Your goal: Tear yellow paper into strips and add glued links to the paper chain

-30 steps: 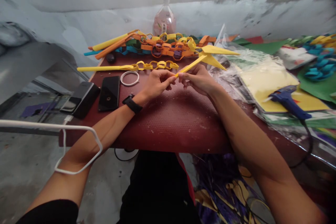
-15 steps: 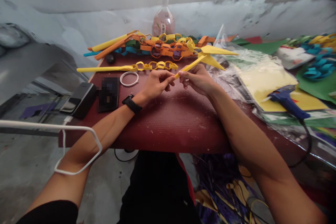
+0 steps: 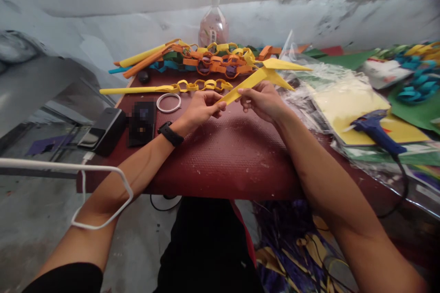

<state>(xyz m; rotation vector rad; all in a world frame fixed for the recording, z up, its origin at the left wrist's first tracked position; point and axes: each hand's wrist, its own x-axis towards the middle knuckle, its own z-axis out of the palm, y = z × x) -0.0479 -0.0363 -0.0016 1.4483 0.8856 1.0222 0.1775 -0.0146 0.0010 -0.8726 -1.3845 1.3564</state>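
Observation:
Between my hands, above the red-brown table, slants a yellow paper strip. My left hand pinches its lower end between thumb and fingers. Farther up the strip, my right hand grips it by the edge. The strip's upper end meets a folded yellow paper piece with pointed tips; whether they are joined I cannot tell. Just beyond my left hand lies a yellow paper chain whose left end is a rolled yellow paper stick.
Orange, yellow and other paper chains lie at the back before a plastic bottle. A phone, a black box and a white ring are at left. A blue glue gun rests on yellow paper at right.
The strip has turned so its broad face shows instead of its narrow edge. My left hand has shifted slightly left along with the strip's lower end.

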